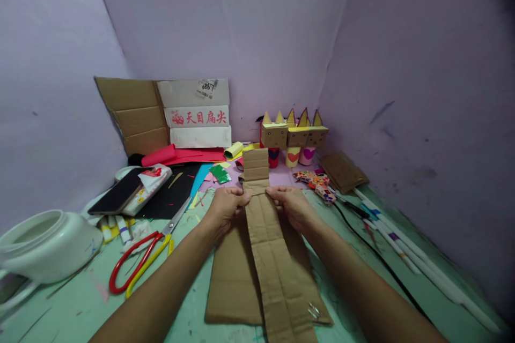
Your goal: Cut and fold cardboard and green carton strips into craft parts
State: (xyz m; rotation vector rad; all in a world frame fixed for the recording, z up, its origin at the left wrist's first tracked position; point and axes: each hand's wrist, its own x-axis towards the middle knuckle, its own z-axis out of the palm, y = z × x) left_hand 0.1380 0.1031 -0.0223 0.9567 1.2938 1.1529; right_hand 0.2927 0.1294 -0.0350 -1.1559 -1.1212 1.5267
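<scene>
A long, creased cardboard strip (273,257) runs from the front edge of the view up to the middle. My left hand (227,208) pinches its left edge, and my right hand (290,204) pinches its right edge at the same crease. Beyond that crease the far end of the strip stands raised. Underneath lies a larger flat piece of cardboard (233,284), partly covered by the strip. A few small metal clips, perhaps paper clips (313,311), rest on its lower right part.
Left on the green table are red and yellow scissors (151,257), a white teapot (52,244) and a phone (116,193). Decorated cardboard figures (298,139) stand behind, near an opened carton (197,115). White tubes (422,260) and a black cable (372,246) lie right.
</scene>
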